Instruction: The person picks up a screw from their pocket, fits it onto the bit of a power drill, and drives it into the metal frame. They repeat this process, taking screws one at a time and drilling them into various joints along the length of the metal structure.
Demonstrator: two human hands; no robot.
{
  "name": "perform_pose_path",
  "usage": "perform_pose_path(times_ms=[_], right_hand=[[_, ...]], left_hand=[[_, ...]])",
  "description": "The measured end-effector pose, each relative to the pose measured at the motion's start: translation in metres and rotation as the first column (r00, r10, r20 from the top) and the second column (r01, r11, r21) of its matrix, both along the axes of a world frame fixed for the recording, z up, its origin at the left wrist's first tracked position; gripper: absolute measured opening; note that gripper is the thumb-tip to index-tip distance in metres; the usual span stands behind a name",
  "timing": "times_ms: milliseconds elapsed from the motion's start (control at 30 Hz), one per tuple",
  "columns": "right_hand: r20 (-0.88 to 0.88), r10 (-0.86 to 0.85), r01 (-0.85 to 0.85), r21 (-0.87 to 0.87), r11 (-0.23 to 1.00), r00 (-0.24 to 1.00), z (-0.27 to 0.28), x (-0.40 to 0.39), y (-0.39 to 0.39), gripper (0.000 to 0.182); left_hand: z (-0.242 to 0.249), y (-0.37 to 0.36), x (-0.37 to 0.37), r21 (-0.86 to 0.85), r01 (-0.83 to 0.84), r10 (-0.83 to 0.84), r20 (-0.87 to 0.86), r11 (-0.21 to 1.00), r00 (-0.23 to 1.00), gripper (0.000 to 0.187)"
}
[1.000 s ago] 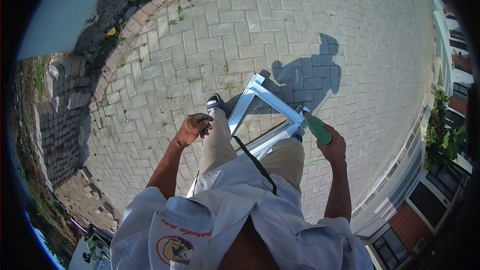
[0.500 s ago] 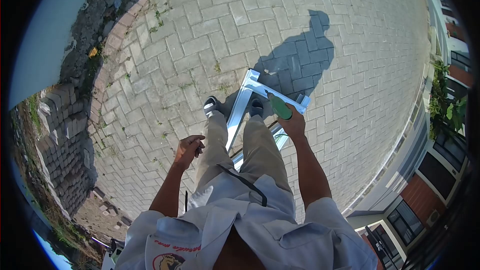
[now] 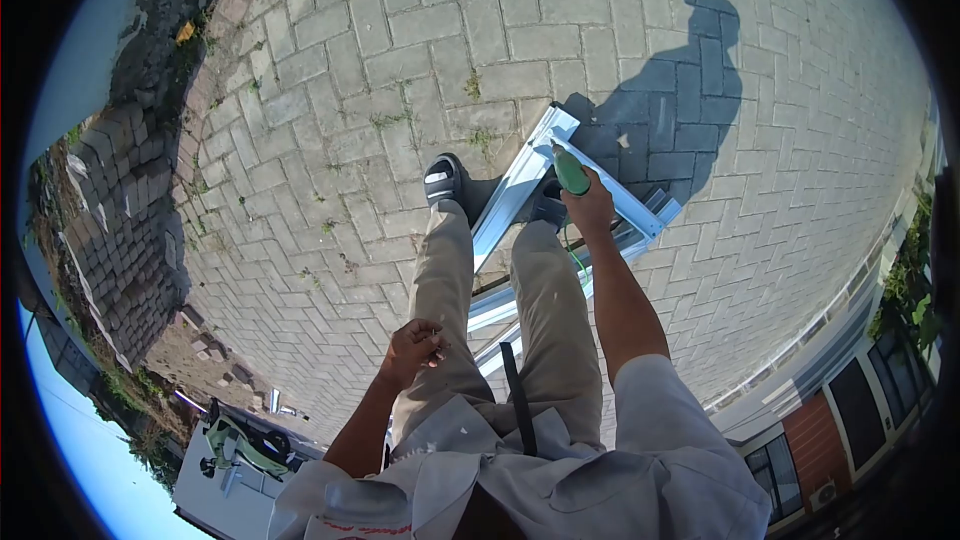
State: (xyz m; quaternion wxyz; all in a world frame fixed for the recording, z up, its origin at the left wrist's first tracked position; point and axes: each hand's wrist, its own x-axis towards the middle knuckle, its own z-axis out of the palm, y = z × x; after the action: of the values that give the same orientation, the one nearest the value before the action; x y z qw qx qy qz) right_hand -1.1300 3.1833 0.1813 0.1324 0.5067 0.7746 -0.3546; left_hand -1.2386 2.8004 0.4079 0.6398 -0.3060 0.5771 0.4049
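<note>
My right hand point(image 3: 590, 206) is wrapped round a green power drill point(image 3: 570, 172), its tip at the corner joint of a white metal frame point(image 3: 520, 180). The frame lies on the paving around my feet, one bar running between my legs and another to the right. A thin green cord point(image 3: 578, 262) hangs below the right hand. My left hand point(image 3: 416, 348) is held near my left thigh with its fingers curled together; I cannot tell what small thing is in them. A sandal point(image 3: 443, 180) shows beside the frame.
Grey herringbone paving point(image 3: 380, 180) surrounds me, with weeds in its joints. Stacked paving blocks point(image 3: 115, 220) stand at the left. At the lower left are dark green items on a pale surface point(image 3: 240, 480). Buildings and plants point(image 3: 905, 290) line the right side.
The drill has moved from over the right bar to the frame's upper corner. My left hand has come lower, toward my thigh. The view has shifted and shows more of the frame.
</note>
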Motion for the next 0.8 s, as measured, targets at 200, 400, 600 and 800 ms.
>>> perform_pose_path(times_ms=[200,400,600,800], right_hand=[[0.060,0.008,-0.006,-0.031,0.999,0.998,-0.005,-0.008,0.006,0.069],[0.258,0.161,-0.145,-0.078,0.986,0.953,0.002,-0.044,0.011,0.069],[0.305,0.229,-0.204,-0.112,0.973,0.924,0.006,-0.062,0.028,0.068],[0.295,0.247,-0.227,-0.102,0.969,0.923,0.003,-0.059,0.027,0.066]], left_hand=[[0.000,0.014,-0.020,0.041,0.014,-0.012,-0.060,0.999,0.998,0.026],[-0.005,0.034,-0.037,0.099,-0.116,0.116,0.010,0.988,0.993,0.017],[-0.003,0.056,-0.050,0.178,-0.116,0.126,-0.049,0.977,0.991,0.012],[0.007,0.072,-0.062,0.146,-0.056,0.078,-0.153,0.988,0.985,0.015]])
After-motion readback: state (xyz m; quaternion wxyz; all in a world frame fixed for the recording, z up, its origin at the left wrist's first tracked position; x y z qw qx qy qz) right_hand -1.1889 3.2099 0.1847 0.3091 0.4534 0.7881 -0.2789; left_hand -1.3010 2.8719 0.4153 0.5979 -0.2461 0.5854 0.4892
